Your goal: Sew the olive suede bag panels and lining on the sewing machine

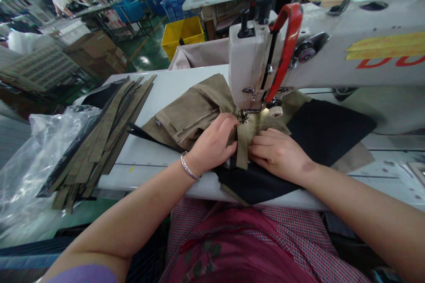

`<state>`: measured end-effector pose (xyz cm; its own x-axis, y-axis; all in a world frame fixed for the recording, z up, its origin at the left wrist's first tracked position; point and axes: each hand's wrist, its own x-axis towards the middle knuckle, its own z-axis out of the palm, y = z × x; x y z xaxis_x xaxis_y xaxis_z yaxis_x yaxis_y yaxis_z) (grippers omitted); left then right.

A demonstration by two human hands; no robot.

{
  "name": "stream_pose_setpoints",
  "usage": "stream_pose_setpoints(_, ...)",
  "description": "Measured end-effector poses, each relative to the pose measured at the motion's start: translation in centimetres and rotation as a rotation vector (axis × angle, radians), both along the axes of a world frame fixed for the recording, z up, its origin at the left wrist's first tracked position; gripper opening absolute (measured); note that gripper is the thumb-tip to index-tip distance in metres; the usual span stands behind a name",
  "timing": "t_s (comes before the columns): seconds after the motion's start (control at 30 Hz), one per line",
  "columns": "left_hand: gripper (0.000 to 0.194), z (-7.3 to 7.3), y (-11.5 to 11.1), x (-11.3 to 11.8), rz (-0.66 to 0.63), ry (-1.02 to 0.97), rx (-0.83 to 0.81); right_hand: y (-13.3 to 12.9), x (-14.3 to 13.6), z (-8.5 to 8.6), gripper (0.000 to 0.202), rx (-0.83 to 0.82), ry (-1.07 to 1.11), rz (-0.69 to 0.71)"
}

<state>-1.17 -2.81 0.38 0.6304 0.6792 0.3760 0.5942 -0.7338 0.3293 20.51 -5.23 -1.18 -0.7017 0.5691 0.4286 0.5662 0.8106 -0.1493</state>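
An olive-brown garment piece [195, 106] with a zipper and a black lining [328, 128] lies under the needle area of a white sewing machine [247, 66]. A narrow olive strip [242, 148] runs from the presser foot toward the body. My left hand [215, 143], with a silver bracelet at the wrist, is closed on the garment just left of the strip. To the strip's right, my right hand [277, 152] presses on the fabric with fingers curled together; its fingertips are partly hidden in the folds.
A stack of olive strips [109, 132] lies at the table's left end, beside clear plastic wrapping [49, 150]. Behind the table stand a yellow crate [182, 35], blue baskets [129, 10] and cardboard boxes [91, 48]. A person [59, 3] is far back left.
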Motion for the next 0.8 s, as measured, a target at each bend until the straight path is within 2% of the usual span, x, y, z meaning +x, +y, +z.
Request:
stream_pose_setpoints(0.03, 0.033, -0.1, 0.1, 0.0, -0.017, 0.035, 0.003, 0.0, 0.0, 0.1, 0.023, 0.001, -0.002, -0.002)
stream_pose_setpoints(0.13, 0.019, 0.0, 0.5, 0.2, -0.074, 0.117, -0.038, 0.0, 0.0, 0.2, 0.018, -0.095, 0.02, -0.031)
stream_pose_setpoints(0.3, 0.029, 0.5, 1.0, 0.2, 0.102, -0.08, -0.211, 0.5, 0.2, 0.7, 0.011, -0.373, 0.158, -0.162)
stream_pose_setpoints(0.47, 0.041, 0.6, 1.6, 0.2, 0.132, -0.034, -0.203, 1.2, 0.1, 0.9, 0.007, -0.442, 0.205, -0.216)
stream_pose_setpoints(0.57, 0.04, 0.3, 1.8, 0.0, 0.096, -0.056, -0.196, 1.0, 0.2, 0.5, 0.01, -0.354, 0.155, -0.165)
stream_pose_setpoints(0.7, 0.028, 0.0, 1.5, -0.2, -0.04, -0.142, -0.19, 0.1, 0.6, 0.1, 0.019, -0.013, -0.046, 0.058)
stream_pose_setpoints(0.8, 0.027, -0.2, 1.2, -0.2, -0.076, -0.159, -0.129, -0.6, 0.7, 0.1, 0.024, 0.127, -0.146, 0.115)
